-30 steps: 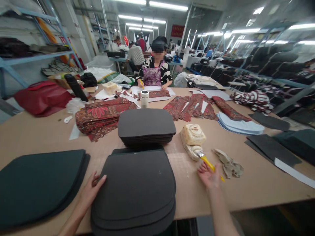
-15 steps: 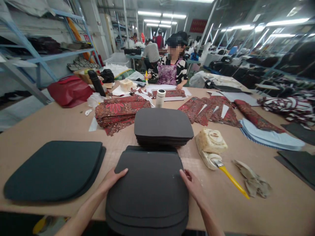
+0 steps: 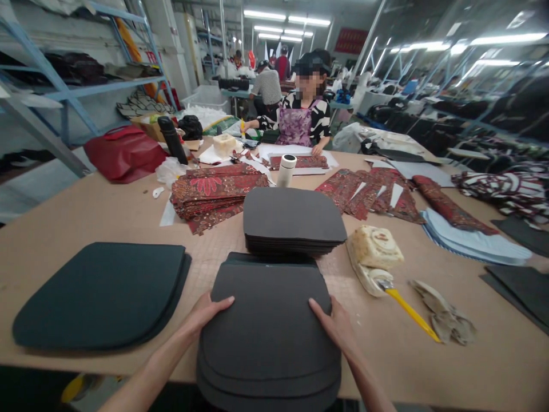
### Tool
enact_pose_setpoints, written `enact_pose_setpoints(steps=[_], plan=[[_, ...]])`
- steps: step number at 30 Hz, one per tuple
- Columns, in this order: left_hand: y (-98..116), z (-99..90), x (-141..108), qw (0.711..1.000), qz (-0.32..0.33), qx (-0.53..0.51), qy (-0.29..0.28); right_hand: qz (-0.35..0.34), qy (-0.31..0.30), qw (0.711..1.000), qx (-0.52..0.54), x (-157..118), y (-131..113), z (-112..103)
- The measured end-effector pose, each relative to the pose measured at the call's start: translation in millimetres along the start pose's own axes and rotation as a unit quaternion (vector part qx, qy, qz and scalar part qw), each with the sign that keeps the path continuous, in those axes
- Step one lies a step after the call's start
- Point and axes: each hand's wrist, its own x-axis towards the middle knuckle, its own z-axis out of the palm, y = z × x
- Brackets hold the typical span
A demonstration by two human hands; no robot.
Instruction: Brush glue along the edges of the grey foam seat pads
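Note:
A stack of dark grey foam-like panels [image 3: 270, 320] with rounded corners lies in front of me, its near end at the table's front edge. My left hand [image 3: 213, 311] grips the stack's left side, thumb on top and fingers hidden down the edge. On the opposite side my right hand [image 3: 332, 320] holds it the same way, thumb laid on the top panel. Just beyond, touching or nearly touching, is a pile of smaller dark grey panels [image 3: 294, 214]. To the left lie larger dark green-black panels [image 3: 103, 294].
A glue-crusted block [image 3: 377, 247], a yellow-handled brush [image 3: 412, 315] and a crumpled cloth [image 3: 446, 315] lie at right. Patterned red pieces [image 3: 214, 191] and a white flask [image 3: 286, 170] stand farther back. Across the table [image 3: 141, 229] a co-worker [image 3: 300, 120] holds a yellow brush.
My right thumb has moved from the stack's right edge onto its top, and the fingers have gone down the side. The co-worker's brush hand has moved left. The view has shifted slightly.

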Motion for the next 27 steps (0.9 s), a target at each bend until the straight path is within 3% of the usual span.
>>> enact_pose_setpoints(steps=[4, 8, 15, 19, 23, 27], plan=[[1.4, 0.3, 1.3, 1.0, -0.01, -0.022, -0.011, 0.033, -0.009, 0.999, 0.028, 5.9, -6.0, -10.0], [0.7, -2.0, 6.2, 0.995, -0.056, -0.059, -0.054, 0.099, -0.058, 0.989, 0.099, 14.5, -6.7, -22.5], [6.1, 1.3, 4.2, 0.988, -0.104, -0.086, -0.078, 0.113, -0.137, 0.968, 0.177, 22.4, -7.6, -33.9], [10.7, 3.1, 0.1, 0.988, -0.1, -0.086, -0.074, 0.105, -0.149, 0.957, 0.226, 17.5, -10.9, -33.8], [13.0, 5.1, -0.5, 0.99, -0.085, -0.078, -0.084, 0.114, -0.194, 0.924, 0.308, 13.7, -17.0, -35.5], [10.2, 9.3, -10.7, 0.996, -0.044, -0.06, -0.039, 0.091, -0.238, 0.907, 0.334, 6.4, -19.3, -40.5]])
